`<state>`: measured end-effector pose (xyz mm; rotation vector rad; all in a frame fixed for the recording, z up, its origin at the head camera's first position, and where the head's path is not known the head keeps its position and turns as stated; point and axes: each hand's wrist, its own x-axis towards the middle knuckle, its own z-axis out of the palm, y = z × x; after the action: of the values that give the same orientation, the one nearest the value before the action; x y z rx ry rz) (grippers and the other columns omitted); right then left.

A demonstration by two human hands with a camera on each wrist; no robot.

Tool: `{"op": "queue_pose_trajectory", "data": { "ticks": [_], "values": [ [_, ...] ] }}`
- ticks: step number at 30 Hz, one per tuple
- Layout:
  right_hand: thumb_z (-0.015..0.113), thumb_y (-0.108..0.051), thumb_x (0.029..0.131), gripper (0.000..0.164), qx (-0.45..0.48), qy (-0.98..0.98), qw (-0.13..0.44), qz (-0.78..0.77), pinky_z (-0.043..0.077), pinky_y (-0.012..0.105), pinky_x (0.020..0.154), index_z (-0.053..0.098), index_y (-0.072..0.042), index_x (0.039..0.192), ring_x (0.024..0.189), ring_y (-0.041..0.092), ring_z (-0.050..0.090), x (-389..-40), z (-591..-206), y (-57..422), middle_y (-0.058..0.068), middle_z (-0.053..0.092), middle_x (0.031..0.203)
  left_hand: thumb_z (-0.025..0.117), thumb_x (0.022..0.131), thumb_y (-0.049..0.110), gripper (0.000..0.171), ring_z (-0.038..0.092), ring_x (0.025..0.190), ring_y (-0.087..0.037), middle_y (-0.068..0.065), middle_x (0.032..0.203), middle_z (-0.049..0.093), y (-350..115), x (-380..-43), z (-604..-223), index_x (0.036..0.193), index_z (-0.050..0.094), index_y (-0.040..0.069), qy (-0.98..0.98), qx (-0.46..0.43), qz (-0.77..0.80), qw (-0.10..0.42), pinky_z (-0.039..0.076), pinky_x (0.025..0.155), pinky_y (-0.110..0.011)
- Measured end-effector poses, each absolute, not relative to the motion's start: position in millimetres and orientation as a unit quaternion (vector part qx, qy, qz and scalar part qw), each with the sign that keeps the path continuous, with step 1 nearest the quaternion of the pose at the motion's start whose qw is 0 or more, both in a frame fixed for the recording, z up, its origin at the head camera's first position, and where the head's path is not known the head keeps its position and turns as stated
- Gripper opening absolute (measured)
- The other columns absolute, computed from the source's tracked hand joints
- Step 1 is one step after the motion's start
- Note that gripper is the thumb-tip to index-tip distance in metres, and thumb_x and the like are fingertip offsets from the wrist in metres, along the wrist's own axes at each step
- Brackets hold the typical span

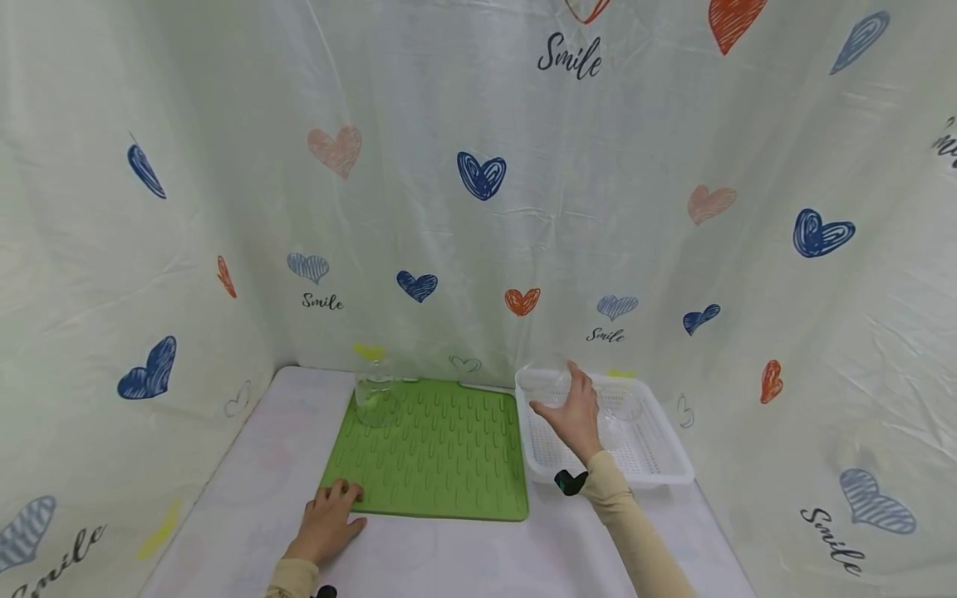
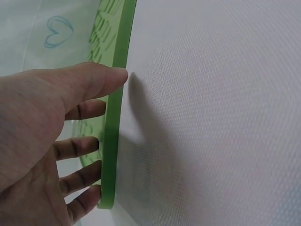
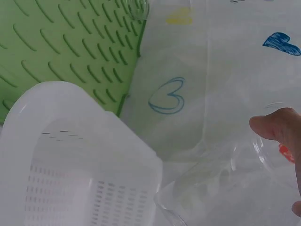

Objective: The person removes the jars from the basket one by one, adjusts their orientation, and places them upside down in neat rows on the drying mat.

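Observation:
My right hand (image 1: 576, 415) grips a clear glass (image 1: 544, 380) over the back left of a white basket (image 1: 665, 477). In the right wrist view, the thumb (image 3: 270, 125) lies by the round end of this see-through glass (image 3: 202, 181), which tilts beside the basket's corner. Another clear glass (image 1: 622, 405) shows inside the basket. A clear glass vessel (image 1: 377, 403) stands at the back left of the green ridged mat (image 1: 441, 448). At the mat's front left corner rests my left hand (image 1: 329, 523), fingers spread loosely along the green edge (image 2: 112, 155), holding nothing.
A white cloth (image 1: 426, 556) covers the table under mat and basket. Behind and on both sides hangs a pale curtain (image 1: 404, 208) with printed hearts, close to the back edges of the mat and basket.

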<state>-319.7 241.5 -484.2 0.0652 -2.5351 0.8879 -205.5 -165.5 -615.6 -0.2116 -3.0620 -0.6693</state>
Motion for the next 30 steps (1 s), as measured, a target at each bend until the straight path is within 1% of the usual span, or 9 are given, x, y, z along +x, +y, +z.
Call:
{"op": "queue_pose_trajectory", "data": {
  "ticks": [5, 8, 12, 15, 17, 21, 25, 30],
  "values": [
    [0.084, -0.042, 0.069, 0.099, 0.063, -0.923, 0.255, 0.281, 0.029, 0.063, 0.104, 0.031, -0.016, 0.148, 0.126, 0.044, 0.039, -310, -473, 230, 0.021, 0.038, 0.139, 0.077, 0.079, 0.024, 0.031, 0.049, 0.108, -0.048, -0.015, 0.114, 0.051, -165, -205, -614, 0.102, 0.059, 0.015, -0.976, -0.067, -0.209, 0.005, 0.042, 0.086, -0.067],
    [0.086, -0.04, 0.066, 0.098, 0.084, -0.923, 0.274, 0.258, 0.031, 0.064, 0.101, 0.034, -0.016, 0.146, 0.123, 0.045, 0.041, -303, -466, 222, 0.021, 0.041, 0.136, 0.078, 0.079, 0.024, 0.031, 0.049, 0.109, -0.048, -0.015, 0.114, 0.052, -165, -205, -614, 0.102, 0.059, 0.015, -0.976, -0.065, -0.207, 0.005, 0.043, 0.086, -0.067],
    [0.085, -0.039, 0.064, 0.098, 0.102, -0.924, 0.289, 0.227, 0.033, 0.063, 0.099, 0.035, -0.019, 0.145, 0.12, 0.046, 0.043, -294, -457, 212, 0.02, 0.042, 0.134, 0.078, 0.079, 0.024, 0.031, 0.049, 0.109, -0.048, -0.015, 0.114, 0.051, -164, -205, -613, 0.102, 0.059, 0.014, -0.976, -0.061, -0.21, 0.0, 0.042, 0.087, -0.066],
    [0.085, -0.04, 0.064, 0.098, 0.115, -0.926, 0.298, 0.199, 0.035, 0.061, 0.098, 0.035, -0.021, 0.146, 0.118, 0.044, 0.043, -288, -452, 206, 0.019, 0.042, 0.134, 0.077, 0.079, 0.024, 0.031, 0.048, 0.109, -0.047, -0.015, 0.114, 0.051, -163, -206, -611, 0.103, 0.059, 0.014, -0.976, -0.059, -0.212, -0.005, 0.041, 0.087, -0.066],
    [0.084, -0.041, 0.063, 0.098, 0.127, -0.926, 0.31, 0.176, 0.036, 0.06, 0.098, 0.036, -0.02, 0.145, 0.116, 0.042, 0.044, -285, -450, 203, 0.018, 0.043, 0.133, 0.077, 0.079, 0.024, 0.031, 0.048, 0.109, -0.048, -0.014, 0.114, 0.051, -163, -206, -611, 0.103, 0.059, 0.015, -0.976, -0.059, -0.21, -0.006, 0.041, 0.087, -0.066],
    [0.086, -0.041, 0.062, 0.098, 0.149, -0.923, 0.33, 0.13, 0.033, 0.064, 0.102, 0.037, -0.019, 0.145, 0.119, 0.04, 0.044, -276, -448, 197, 0.018, 0.044, 0.133, 0.077, 0.079, 0.024, 0.031, 0.048, 0.109, -0.048, -0.015, 0.114, 0.051, -163, -205, -611, 0.103, 0.059, 0.015, -0.976, -0.061, -0.209, -0.004, 0.042, 0.087, -0.067],
    [0.088, -0.04, 0.059, 0.101, 0.168, -0.921, 0.335, 0.105, 0.028, 0.069, 0.105, 0.038, -0.02, 0.145, 0.122, 0.04, 0.044, -265, -446, 189, 0.018, 0.045, 0.133, 0.078, 0.079, 0.024, 0.031, 0.049, 0.108, -0.048, -0.015, 0.113, 0.051, -164, -204, -611, 0.103, 0.059, 0.015, -0.976, -0.064, -0.208, -0.002, 0.042, 0.087, -0.067],
    [0.089, -0.041, 0.056, 0.103, 0.201, -0.911, 0.348, 0.091, 0.031, 0.069, 0.104, 0.04, -0.019, 0.144, 0.119, 0.04, 0.044, -251, -441, 179, 0.018, 0.046, 0.132, 0.078, 0.079, 0.024, 0.031, 0.049, 0.108, -0.048, -0.013, 0.112, 0.051, -164, -204, -613, 0.102, 0.059, 0.016, -0.976, -0.065, -0.21, -0.001, 0.042, 0.086, -0.067]
  ]
}}
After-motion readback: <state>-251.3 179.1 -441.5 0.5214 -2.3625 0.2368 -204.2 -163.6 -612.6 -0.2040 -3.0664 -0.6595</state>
